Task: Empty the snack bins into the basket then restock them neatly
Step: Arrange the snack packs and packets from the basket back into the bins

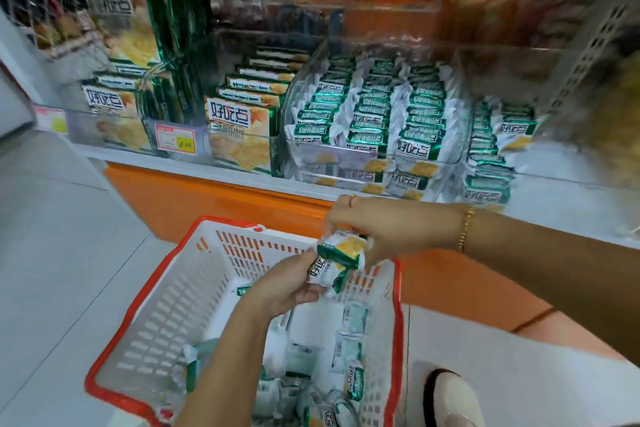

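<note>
While loose packets [349, 350] lie in the basket [166, 315] below, the left hand [287, 288] pinches one snack packet [322, 274] and the right hand [391, 229] curls its fingers [337, 218] round a second packet [343, 250] touching it. Squaring both face-forward first should let them slot upright into the clear bin [374, 107] on the shelf [156, 163] beyond.

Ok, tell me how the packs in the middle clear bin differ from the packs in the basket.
The bin packs stand on edge in tidy rows; the basket packs lie loose at all angles. The bin packs are packed tight; the basket packs are scattered. Both share green-and-white wrappers.
</note>
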